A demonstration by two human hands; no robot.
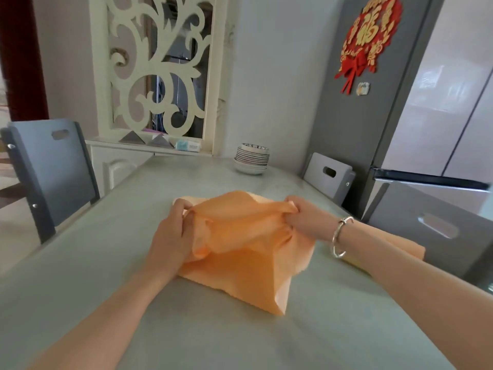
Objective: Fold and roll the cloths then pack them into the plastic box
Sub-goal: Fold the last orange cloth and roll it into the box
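At a pale green dining table (80,303) set beside a grey refrigerator (354,129), a person bends over an orange cloth (248,265) spread near the middle of the tabletop, both arms stretched forward, in the opening stage of folding it. Grey chairs (53,169) stand pushed in on either side. The cloth's near half lies flat on the table with one corner pointing back toward the person, while its far edge is lifted and bunched between the two hands. A strip of similar orange cloth shows past the right forearm, near the table's right edge; whether it is a second piece or part of the same one cannot be told from here. The left hand (173,236) has its fingers curled around the raised left corner, and the right hand (306,217), a silver bracelet (340,237) on its wrist, pinches the opposite corner. No plastic box is in sight, so packing looks some way off. The risk, as it appears, lies in the gathered fabric: if the corners are brought down while still crumpled, the fold is likely to land crooked and the later roll to come out lumpy. A sharp tug could also drag the flat half across the smooth surface. A stack of bowls (252,158) sits well apart at the far end, seemingly out of harm's way
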